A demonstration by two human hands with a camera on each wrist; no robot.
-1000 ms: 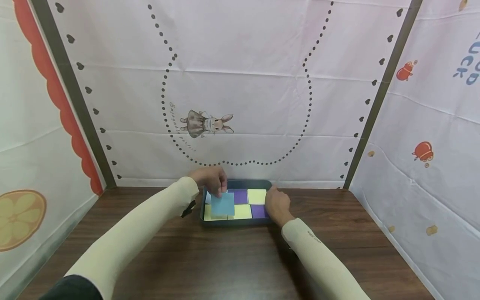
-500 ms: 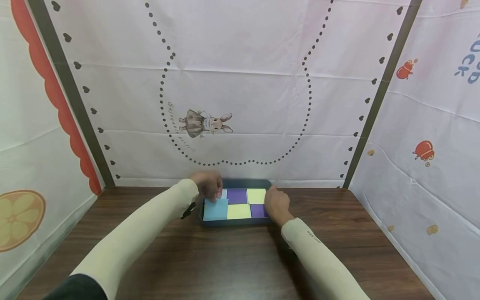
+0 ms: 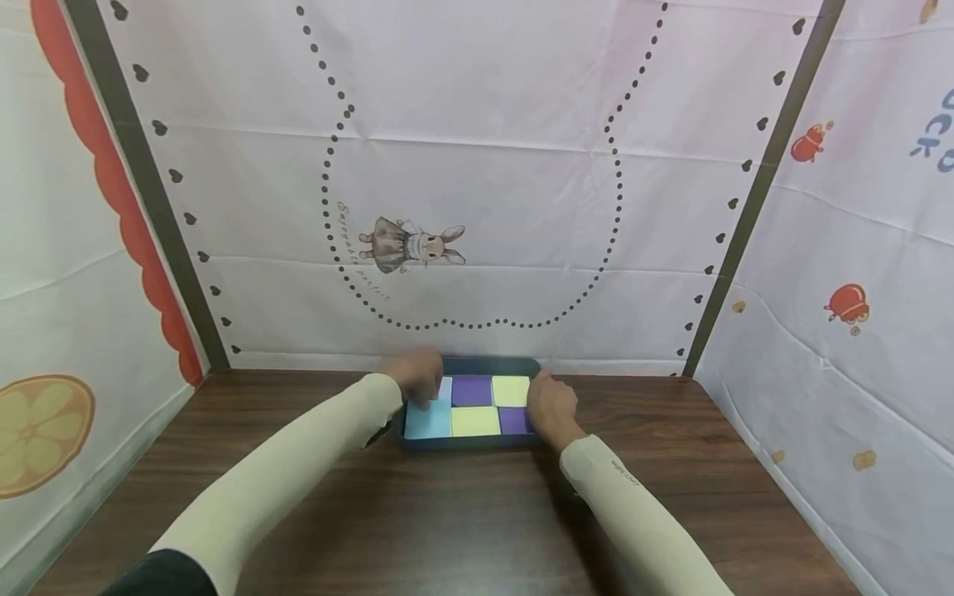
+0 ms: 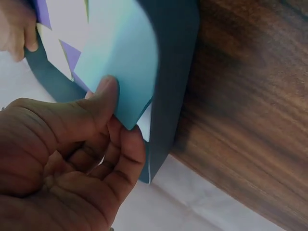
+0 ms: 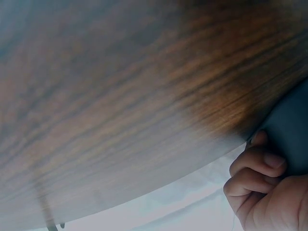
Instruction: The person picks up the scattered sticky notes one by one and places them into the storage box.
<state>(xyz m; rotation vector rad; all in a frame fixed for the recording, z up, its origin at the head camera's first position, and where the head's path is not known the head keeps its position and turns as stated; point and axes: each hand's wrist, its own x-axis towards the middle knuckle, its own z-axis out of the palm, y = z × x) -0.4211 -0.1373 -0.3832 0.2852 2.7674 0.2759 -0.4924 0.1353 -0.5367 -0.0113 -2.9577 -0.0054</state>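
Note:
A dark teal tray [image 3: 492, 364] stands at the back of the table, lined with paper squares in two rows. At its left end my left hand [image 3: 413, 374] pinches a blue paper square [image 4: 120, 62] by one corner, thumb on top and fingers behind. That square covers the front left place in the tray, and a pale piece [image 4: 145, 121] shows beneath its corner. My right hand [image 3: 551, 407] grips the tray's right end, fingers curled against the dark wall [image 5: 291, 134] in the right wrist view. The hand partly hides the back left square.
Purple squares [image 3: 472, 391] and yellow squares [image 3: 475, 421] alternate in the rest of the tray. Brown wood table [image 3: 462, 521] runs in front and to both sides. A white printed cloth [image 3: 484, 207] hangs close behind the tray, with cloth walls left and right.
The blue square was raised over the tray a second ago. My left hand lowered it left onto the yellow square at the front left. The right hand has stayed at the tray's end.

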